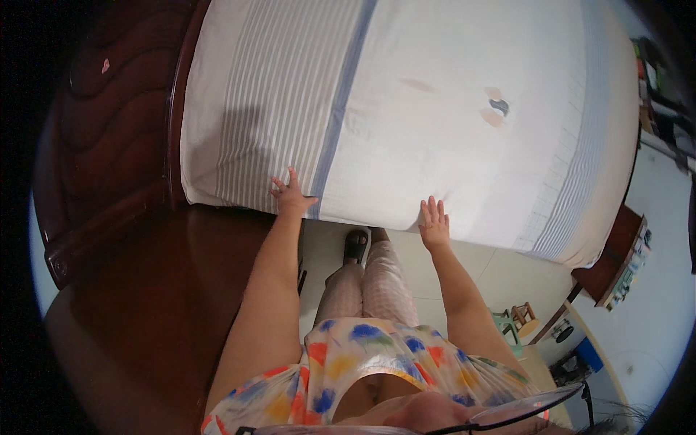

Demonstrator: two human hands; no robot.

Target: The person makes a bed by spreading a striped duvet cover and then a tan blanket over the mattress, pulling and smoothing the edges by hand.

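A white fitted sheet [449, 159] with blue and grey stripes covers the mattress of a bed in front of me. My left hand [291, 199] lies on its near edge, fingers spread across the striped band beside the blue line. Farther right, my right hand [434, 223] rests flat on the same near edge, fingers stretched forward. Neither hand grips the cloth. A small printed motif [496, 107] in beige and blue shows on the plain part of the sheet. Most of the surface looks smooth, with slight creases near both hands.
A dark carved wooden headboard [116, 109] stands at the left end of the bed. Below it is a dark brown wooden surface [145, 319] beside my left arm. A green stool [507, 330] and a small wooden stool [524, 319] stand on the tiled floor [471, 272] at right.
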